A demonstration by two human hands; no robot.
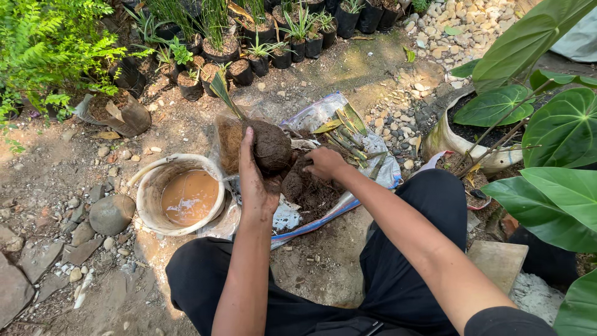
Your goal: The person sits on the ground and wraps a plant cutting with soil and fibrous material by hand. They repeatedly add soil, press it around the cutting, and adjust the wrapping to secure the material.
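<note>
I work from a single head-mounted view, with no second view for overlap. It looks steeply down and forward from above the seated person's lap, close to the ground. The black-trousered knees (429, 205) fill the lower edge. The frame's top reaches the row of potted seedlings (261, 43) and gravel (460, 25).

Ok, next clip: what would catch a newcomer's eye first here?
At centre, the soil-smeared left hand cups a round brown ball of soil and roots with a green leaf shoot, over a crumpled plastic sheet heaped with dark soil, where the right hand digs. Left of it stands a white plastic bucket of muddy brown water. Big glossy green heart-shaped leaves fill the right edge, and small black nursery pots of seedlings line the top.
</note>
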